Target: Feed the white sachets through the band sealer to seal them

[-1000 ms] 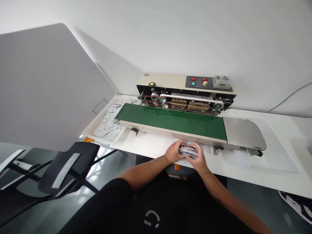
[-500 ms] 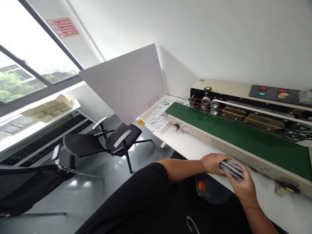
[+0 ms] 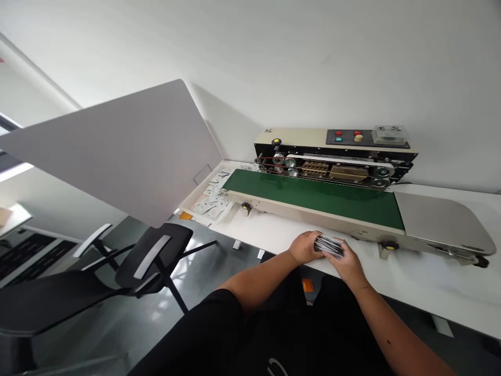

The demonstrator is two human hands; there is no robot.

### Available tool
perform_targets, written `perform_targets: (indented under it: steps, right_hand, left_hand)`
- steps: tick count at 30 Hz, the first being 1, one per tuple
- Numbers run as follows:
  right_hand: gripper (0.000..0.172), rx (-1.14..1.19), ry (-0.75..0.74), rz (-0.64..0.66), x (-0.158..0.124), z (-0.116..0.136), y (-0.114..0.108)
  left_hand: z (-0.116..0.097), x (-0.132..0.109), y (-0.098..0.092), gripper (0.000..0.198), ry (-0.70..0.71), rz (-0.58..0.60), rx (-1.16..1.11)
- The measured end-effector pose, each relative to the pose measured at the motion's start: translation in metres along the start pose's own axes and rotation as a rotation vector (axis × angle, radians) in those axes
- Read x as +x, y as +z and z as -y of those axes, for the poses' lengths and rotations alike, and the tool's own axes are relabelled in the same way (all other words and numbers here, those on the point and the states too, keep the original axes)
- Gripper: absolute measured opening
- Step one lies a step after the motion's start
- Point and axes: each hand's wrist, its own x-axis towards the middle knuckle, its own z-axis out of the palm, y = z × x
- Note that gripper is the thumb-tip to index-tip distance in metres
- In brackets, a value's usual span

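Along the near edge of the white table (image 3: 266, 226), we hold a stack of thin packets (image 3: 329, 246) gripped between our left hand (image 3: 305, 247) and right hand (image 3: 349, 265), each curled around one side. Just beyond runs the green conveyor belt (image 3: 313, 195) of a machine (image 3: 297, 137); to its left, loose packets (image 3: 213, 201) lie in a whitish tray (image 3: 199, 192).
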Motion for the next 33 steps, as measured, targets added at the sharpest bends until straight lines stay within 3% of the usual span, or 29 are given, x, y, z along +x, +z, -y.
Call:
perform_targets:
  steps: [8, 13, 17, 21, 27, 33]
  right_hand:
    - [0.061, 0.088, -0.02, -0.06, -0.002, 0.003, 0.001]
    - [0.056, 0.081, 0.0, -0.138, -0.002, 0.008, -0.002]
    - [0.056, 0.072, -0.048, -0.133, -0.003, 0.008, -0.001]
    - [0.051, 0.105, -0.098, -0.179, -0.004, 0.007, 0.002]
    - [0.063, 0.113, -0.126, -0.138, 0.001, 0.011, 0.006]
    - [0.049, 0.079, -0.053, -0.12, 0.002, 0.013, 0.002]
  left_hand:
    - [0.001, -0.004, -0.004, 0.072, 0.042, -0.057, -0.074]
    - [0.004, -0.002, -0.001, 0.087, 0.031, -0.07, -0.116]
    - [0.005, -0.002, 0.001, 0.082, 0.019, -0.058, -0.085]
    - [0.006, -0.004, 0.004, 0.086, 0.06, -0.121, -0.081]
    - [0.008, 0.0, 0.005, 0.095, 0.074, -0.12, -0.116]
    - [0.006, 0.002, 0.005, 0.097, 0.013, -0.1, -0.113]
